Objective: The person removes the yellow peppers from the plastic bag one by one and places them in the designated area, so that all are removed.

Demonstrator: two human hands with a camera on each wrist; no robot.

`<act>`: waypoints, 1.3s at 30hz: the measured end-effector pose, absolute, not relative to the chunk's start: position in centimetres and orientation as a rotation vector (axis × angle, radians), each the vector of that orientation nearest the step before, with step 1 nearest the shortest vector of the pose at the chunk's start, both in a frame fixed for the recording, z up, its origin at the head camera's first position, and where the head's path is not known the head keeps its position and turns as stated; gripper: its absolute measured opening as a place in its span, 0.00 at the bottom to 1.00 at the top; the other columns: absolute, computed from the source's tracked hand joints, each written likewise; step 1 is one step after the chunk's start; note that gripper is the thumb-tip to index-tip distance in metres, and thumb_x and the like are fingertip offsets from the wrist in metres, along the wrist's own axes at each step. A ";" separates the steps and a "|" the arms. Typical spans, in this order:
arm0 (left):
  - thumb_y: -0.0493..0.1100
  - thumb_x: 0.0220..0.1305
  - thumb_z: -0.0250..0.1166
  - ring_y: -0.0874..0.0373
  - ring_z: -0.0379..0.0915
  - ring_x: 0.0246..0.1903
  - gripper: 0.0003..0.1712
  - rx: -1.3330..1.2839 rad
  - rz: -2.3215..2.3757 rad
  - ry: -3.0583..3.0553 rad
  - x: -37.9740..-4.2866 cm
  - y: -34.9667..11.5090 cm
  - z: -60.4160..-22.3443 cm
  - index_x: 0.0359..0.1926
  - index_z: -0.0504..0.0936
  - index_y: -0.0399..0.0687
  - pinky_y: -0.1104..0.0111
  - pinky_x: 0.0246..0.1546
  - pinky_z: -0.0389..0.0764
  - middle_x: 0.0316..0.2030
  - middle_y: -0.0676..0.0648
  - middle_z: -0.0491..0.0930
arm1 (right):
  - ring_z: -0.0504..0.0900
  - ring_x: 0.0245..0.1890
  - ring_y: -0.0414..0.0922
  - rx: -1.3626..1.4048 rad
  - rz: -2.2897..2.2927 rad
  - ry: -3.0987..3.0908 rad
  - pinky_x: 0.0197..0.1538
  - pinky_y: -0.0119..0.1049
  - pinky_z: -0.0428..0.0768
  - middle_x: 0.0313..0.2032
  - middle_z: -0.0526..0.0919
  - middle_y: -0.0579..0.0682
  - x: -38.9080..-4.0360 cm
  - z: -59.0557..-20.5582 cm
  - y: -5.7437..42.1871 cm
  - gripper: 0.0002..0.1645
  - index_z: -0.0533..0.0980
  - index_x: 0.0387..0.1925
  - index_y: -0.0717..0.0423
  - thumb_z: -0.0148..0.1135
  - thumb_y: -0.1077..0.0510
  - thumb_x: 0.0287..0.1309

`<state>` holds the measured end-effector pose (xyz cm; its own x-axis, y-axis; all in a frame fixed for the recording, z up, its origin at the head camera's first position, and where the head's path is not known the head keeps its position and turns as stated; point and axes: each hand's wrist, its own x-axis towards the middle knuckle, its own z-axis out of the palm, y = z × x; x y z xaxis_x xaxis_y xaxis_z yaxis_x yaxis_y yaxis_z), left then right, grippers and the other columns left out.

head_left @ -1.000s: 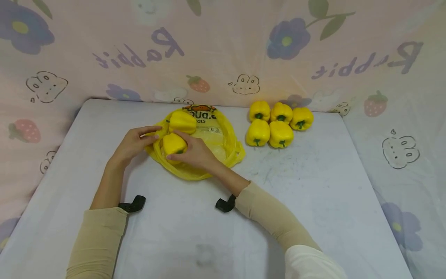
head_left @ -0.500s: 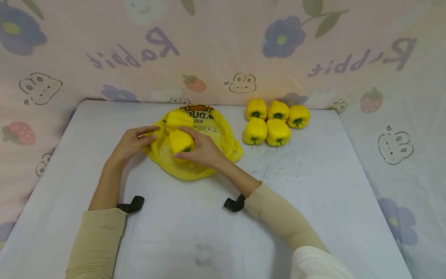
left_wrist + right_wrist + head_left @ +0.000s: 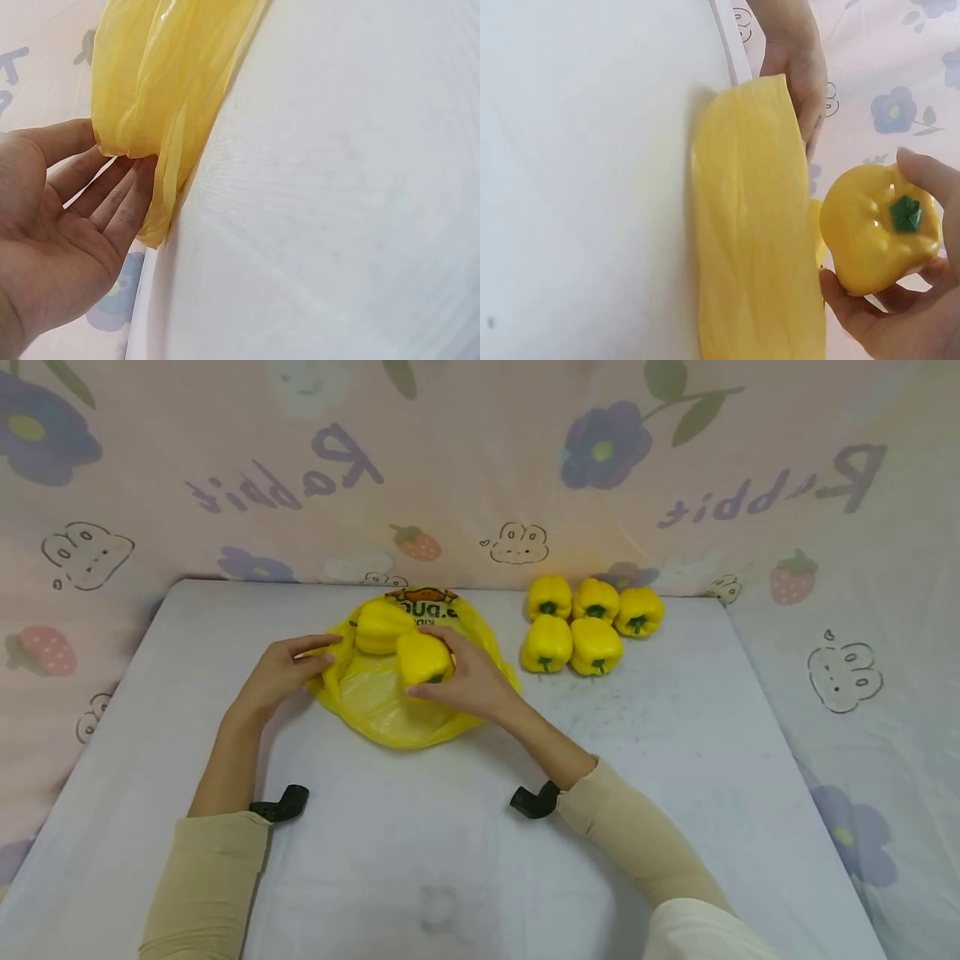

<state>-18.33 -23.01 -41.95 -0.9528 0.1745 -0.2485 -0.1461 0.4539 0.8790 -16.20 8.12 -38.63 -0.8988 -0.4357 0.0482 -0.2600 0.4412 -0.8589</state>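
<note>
A yellow plastic bag (image 3: 371,697) with dark lettering lies spread open on the table, its rim standing up in a ring. My right hand (image 3: 480,681) grips a yellow bell pepper (image 3: 422,660) over the bag, thumb on one side and fingers on the other. In the right wrist view that pepper (image 3: 862,232) shows its green stem and sits higher than the bag's rim. Another yellow bell pepper (image 3: 381,627) lies within the bag on its left. At the bag's left edge my left hand (image 3: 279,675) holds the rim; its fingertips are partly hidden by the plastic (image 3: 150,90).
Several more yellow bell peppers (image 3: 596,643) stand grouped at the back right of the white table (image 3: 390,860). A printed curtain (image 3: 465,468) rises behind the table. Black wrist mounts (image 3: 536,800) stick out from both forearms.
My right hand has carried its bell pepper rightward across the bag, away from the left rim. My left hand has stayed at the rim. The camera view shifts slightly.
</note>
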 end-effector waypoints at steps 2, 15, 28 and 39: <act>0.54 0.71 0.61 0.54 0.69 0.58 0.30 0.024 1.490 2.409 -18.3 -23.0 -42.0 0.68 0.73 0.47 0.75 0.44 0.73 0.70 0.42 0.64 | 0.72 0.59 0.41 -0.614 -1.450 2.523 0.62 0.42 0.71 0.67 0.69 0.42 -16.3 -38.6 8.7 0.53 0.63 0.71 0.44 0.79 0.42 0.46; 0.52 0.72 0.61 0.50 0.60 0.68 0.30 0.022 1.531 2.372 -18.3 -22.8 -42.0 0.68 0.72 0.44 0.57 0.65 0.66 0.72 0.42 0.62 | 0.73 0.60 0.43 -0.502 -1.478 2.570 0.61 0.42 0.73 0.67 0.70 0.46 -16.6 -38.5 12.5 0.52 0.62 0.71 0.44 0.79 0.46 0.47; 0.51 0.71 0.62 0.55 0.69 0.59 0.30 0.063 1.536 2.385 -18.4 -22.9 -42.0 0.69 0.72 0.44 0.79 0.44 0.74 0.70 0.39 0.65 | 0.74 0.55 0.45 -0.450 -1.495 2.683 0.58 0.45 0.75 0.63 0.72 0.47 -17.2 -37.6 16.7 0.49 0.63 0.70 0.44 0.78 0.48 0.48; 0.49 0.71 0.62 0.54 0.69 0.59 0.29 0.023 1.523 2.381 -18.2 -22.8 -41.9 0.69 0.72 0.46 0.79 0.44 0.74 0.70 0.42 0.65 | 0.73 0.55 0.50 -0.364 -1.474 2.738 0.58 0.50 0.73 0.63 0.71 0.52 -17.0 -36.6 19.6 0.50 0.62 0.70 0.48 0.78 0.52 0.49</act>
